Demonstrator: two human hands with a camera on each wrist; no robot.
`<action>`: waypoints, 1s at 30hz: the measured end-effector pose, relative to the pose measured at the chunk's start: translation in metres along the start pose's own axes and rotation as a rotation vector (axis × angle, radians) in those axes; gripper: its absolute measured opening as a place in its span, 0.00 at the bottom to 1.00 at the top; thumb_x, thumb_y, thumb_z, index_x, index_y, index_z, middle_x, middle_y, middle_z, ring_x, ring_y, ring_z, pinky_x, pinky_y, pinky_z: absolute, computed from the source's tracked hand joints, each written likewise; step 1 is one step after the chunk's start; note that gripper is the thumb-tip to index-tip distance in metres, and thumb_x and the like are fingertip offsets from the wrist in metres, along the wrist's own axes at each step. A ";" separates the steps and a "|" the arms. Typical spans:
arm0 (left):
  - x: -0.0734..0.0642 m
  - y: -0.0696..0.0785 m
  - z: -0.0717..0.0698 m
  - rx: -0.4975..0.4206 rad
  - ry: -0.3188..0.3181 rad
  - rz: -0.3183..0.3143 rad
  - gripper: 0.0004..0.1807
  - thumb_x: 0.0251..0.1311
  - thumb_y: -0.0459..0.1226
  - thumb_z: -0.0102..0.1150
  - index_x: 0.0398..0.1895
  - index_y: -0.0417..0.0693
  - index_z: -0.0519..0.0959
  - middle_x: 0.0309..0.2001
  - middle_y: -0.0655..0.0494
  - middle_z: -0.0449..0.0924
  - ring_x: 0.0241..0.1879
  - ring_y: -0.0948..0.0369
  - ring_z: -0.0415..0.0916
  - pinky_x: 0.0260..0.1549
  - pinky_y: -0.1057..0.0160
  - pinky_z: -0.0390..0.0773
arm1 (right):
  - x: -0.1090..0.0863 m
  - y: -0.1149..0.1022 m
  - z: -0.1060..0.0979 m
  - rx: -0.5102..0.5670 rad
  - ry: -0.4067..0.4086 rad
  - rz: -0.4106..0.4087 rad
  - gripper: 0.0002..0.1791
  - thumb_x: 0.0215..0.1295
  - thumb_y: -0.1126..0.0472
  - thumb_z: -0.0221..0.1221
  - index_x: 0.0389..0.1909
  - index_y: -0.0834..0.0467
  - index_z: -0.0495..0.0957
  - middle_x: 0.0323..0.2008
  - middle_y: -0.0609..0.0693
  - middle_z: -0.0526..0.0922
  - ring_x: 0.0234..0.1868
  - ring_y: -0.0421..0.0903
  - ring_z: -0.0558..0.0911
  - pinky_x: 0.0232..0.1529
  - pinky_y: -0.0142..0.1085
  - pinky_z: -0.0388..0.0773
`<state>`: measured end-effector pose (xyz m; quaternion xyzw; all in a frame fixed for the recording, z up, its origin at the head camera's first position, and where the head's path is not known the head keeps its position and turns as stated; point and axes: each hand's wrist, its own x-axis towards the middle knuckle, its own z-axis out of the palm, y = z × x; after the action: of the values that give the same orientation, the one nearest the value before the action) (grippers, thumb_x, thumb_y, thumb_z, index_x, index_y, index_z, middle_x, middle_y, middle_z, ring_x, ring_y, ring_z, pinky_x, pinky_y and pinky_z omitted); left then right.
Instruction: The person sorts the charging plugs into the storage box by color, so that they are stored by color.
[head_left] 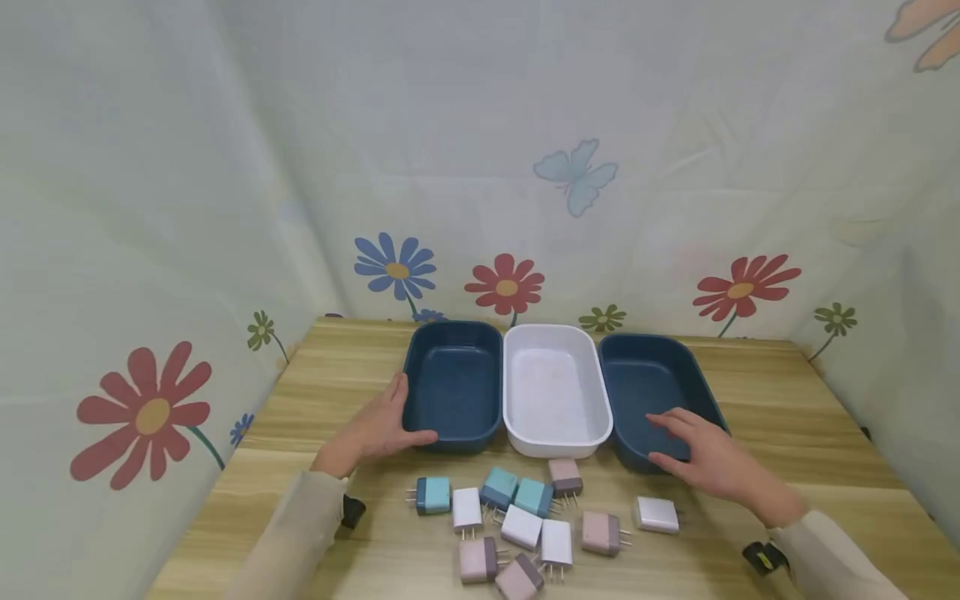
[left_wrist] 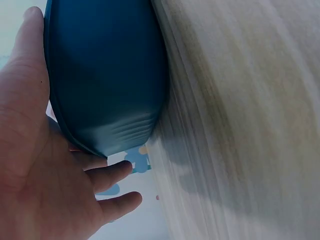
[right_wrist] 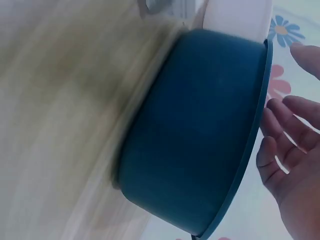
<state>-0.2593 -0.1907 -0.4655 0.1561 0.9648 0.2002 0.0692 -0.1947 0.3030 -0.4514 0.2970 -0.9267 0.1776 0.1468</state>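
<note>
Three teal plugs (head_left: 432, 495), four white plugs (head_left: 521, 527) and four pink plugs (head_left: 597, 532) scattered over the near middle of the counter (head_left: 795, 433), prongs pointing various ways, mostly in a loose cluster, with one white plug lying apart at the right and one pink plug near the white tray (head_left: 557, 392). Just beyond, side by side: left blue tray (head_left: 453, 392), white tray in the middle, right blue tray (head_left: 648, 379).

Left hand (head_left: 375, 427) set wide around the near left corner of the left blue tray, thumb against the near rim, fingers along the left side. Right hand (head_left: 705, 454) at the near right part of the right blue tray, relaxed and fairly wide, fingers slightly bent and parted from the thumb; contact with the rim unclear.

Pale sleeves (head_left: 836, 558) at left and right, with small dark devices (head_left: 765, 557) at the wrists. On the far side, pale cloth (head_left: 675, 233) printed with flowers (head_left: 506, 287) and butterflies (head_left: 588, 179).
</note>
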 end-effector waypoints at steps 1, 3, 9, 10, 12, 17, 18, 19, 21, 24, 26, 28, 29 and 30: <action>0.001 0.000 -0.001 -0.002 0.002 0.003 0.68 0.45 0.69 0.58 0.72 0.32 0.37 0.73 0.37 0.34 0.70 0.43 0.42 0.64 0.47 0.53 | -0.002 -0.001 0.001 0.006 0.009 -0.021 0.28 0.51 0.54 0.70 0.52 0.61 0.77 0.41 0.45 0.77 0.34 0.37 0.74 0.29 0.31 0.74; 0.001 -0.001 -0.002 -0.006 0.007 0.005 0.69 0.44 0.70 0.58 0.72 0.33 0.37 0.73 0.37 0.34 0.71 0.44 0.42 0.64 0.47 0.53 | -0.005 -0.003 0.002 0.027 0.020 -0.063 0.27 0.50 0.56 0.71 0.52 0.60 0.78 0.39 0.43 0.77 0.32 0.36 0.73 0.28 0.29 0.72; 0.002 -0.003 -0.002 -0.004 0.010 0.009 0.69 0.44 0.70 0.58 0.72 0.32 0.37 0.73 0.37 0.35 0.70 0.43 0.42 0.64 0.46 0.53 | -0.013 -0.009 0.002 0.010 0.068 -0.156 0.26 0.43 0.57 0.74 0.46 0.57 0.81 0.37 0.39 0.76 0.36 0.36 0.75 0.36 0.27 0.73; 0.002 -0.003 -0.001 -0.005 0.008 0.008 0.68 0.45 0.69 0.58 0.72 0.32 0.37 0.73 0.36 0.36 0.70 0.43 0.42 0.64 0.46 0.53 | -0.014 -0.009 0.001 0.006 0.073 -0.163 0.25 0.42 0.57 0.74 0.45 0.57 0.81 0.37 0.39 0.76 0.36 0.36 0.76 0.37 0.26 0.73; 0.002 -0.003 0.000 -0.005 0.003 0.003 0.67 0.45 0.68 0.59 0.72 0.32 0.37 0.73 0.36 0.35 0.71 0.43 0.42 0.64 0.46 0.53 | -0.016 -0.011 0.000 0.008 0.069 -0.172 0.24 0.41 0.57 0.75 0.44 0.56 0.82 0.37 0.39 0.77 0.36 0.36 0.77 0.39 0.25 0.72; 0.002 -0.001 0.003 -0.014 0.001 -0.003 0.66 0.47 0.67 0.60 0.72 0.32 0.38 0.73 0.36 0.35 0.71 0.43 0.41 0.64 0.46 0.53 | -0.023 -0.016 -0.002 0.041 -0.025 -0.174 0.21 0.48 0.55 0.72 0.44 0.57 0.81 0.35 0.39 0.77 0.33 0.36 0.76 0.33 0.27 0.74; 0.002 -0.001 0.003 -0.017 0.001 -0.003 0.66 0.47 0.66 0.60 0.72 0.32 0.38 0.73 0.36 0.35 0.71 0.43 0.41 0.64 0.46 0.53 | -0.025 -0.017 -0.002 0.040 -0.043 -0.175 0.21 0.50 0.54 0.71 0.45 0.57 0.81 0.35 0.39 0.77 0.33 0.36 0.77 0.33 0.29 0.75; 0.002 -0.001 0.003 -0.018 0.001 -0.004 0.66 0.47 0.66 0.60 0.72 0.32 0.38 0.73 0.36 0.35 0.71 0.43 0.41 0.64 0.45 0.53 | -0.027 -0.018 -0.002 0.036 -0.064 -0.173 0.21 0.51 0.52 0.70 0.45 0.57 0.81 0.36 0.39 0.77 0.33 0.36 0.76 0.32 0.31 0.76; 0.002 -0.001 0.003 -0.019 0.000 -0.008 0.65 0.48 0.65 0.60 0.72 0.32 0.38 0.73 0.36 0.35 0.71 0.43 0.42 0.64 0.45 0.53 | -0.030 -0.019 -0.001 0.026 -0.095 -0.178 0.23 0.53 0.49 0.69 0.46 0.58 0.81 0.37 0.40 0.78 0.36 0.37 0.77 0.34 0.34 0.77; 0.002 -0.001 0.003 -0.019 -0.002 -0.011 0.65 0.48 0.65 0.60 0.72 0.33 0.37 0.73 0.36 0.35 0.70 0.43 0.42 0.64 0.45 0.53 | -0.035 -0.020 0.001 0.007 -0.139 -0.178 0.25 0.54 0.46 0.67 0.47 0.58 0.80 0.39 0.42 0.78 0.38 0.37 0.77 0.36 0.37 0.78; 0.002 -0.001 0.003 -0.018 -0.005 -0.012 0.65 0.48 0.66 0.59 0.72 0.33 0.37 0.73 0.37 0.35 0.71 0.43 0.42 0.64 0.45 0.53 | -0.038 -0.021 0.003 0.003 -0.169 -0.175 0.26 0.54 0.44 0.67 0.46 0.58 0.80 0.40 0.42 0.78 0.38 0.37 0.77 0.36 0.37 0.78; 0.002 -0.001 0.003 -0.019 -0.004 -0.010 0.65 0.48 0.66 0.60 0.72 0.32 0.37 0.73 0.36 0.35 0.71 0.43 0.42 0.64 0.45 0.53 | -0.040 -0.021 0.006 0.005 -0.198 -0.170 0.25 0.53 0.45 0.67 0.45 0.59 0.80 0.39 0.43 0.78 0.38 0.37 0.76 0.36 0.37 0.77; 0.002 -0.001 0.003 -0.018 -0.003 -0.008 0.65 0.48 0.66 0.60 0.72 0.32 0.38 0.73 0.36 0.35 0.71 0.43 0.42 0.64 0.45 0.53 | -0.041 -0.020 0.007 0.004 -0.211 -0.167 0.25 0.53 0.45 0.67 0.44 0.58 0.80 0.39 0.43 0.78 0.38 0.37 0.76 0.36 0.37 0.77; 0.002 -0.001 0.003 -0.018 -0.002 -0.007 0.65 0.48 0.66 0.60 0.72 0.32 0.38 0.73 0.36 0.35 0.71 0.43 0.42 0.64 0.45 0.53 | -0.042 -0.020 0.008 0.004 -0.222 -0.164 0.24 0.52 0.45 0.68 0.44 0.58 0.80 0.39 0.42 0.77 0.38 0.36 0.75 0.36 0.36 0.77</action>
<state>-0.2606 -0.1901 -0.4688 0.1525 0.9634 0.2083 0.0723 -0.1513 0.3053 -0.4700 0.3901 -0.9093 0.1331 0.0569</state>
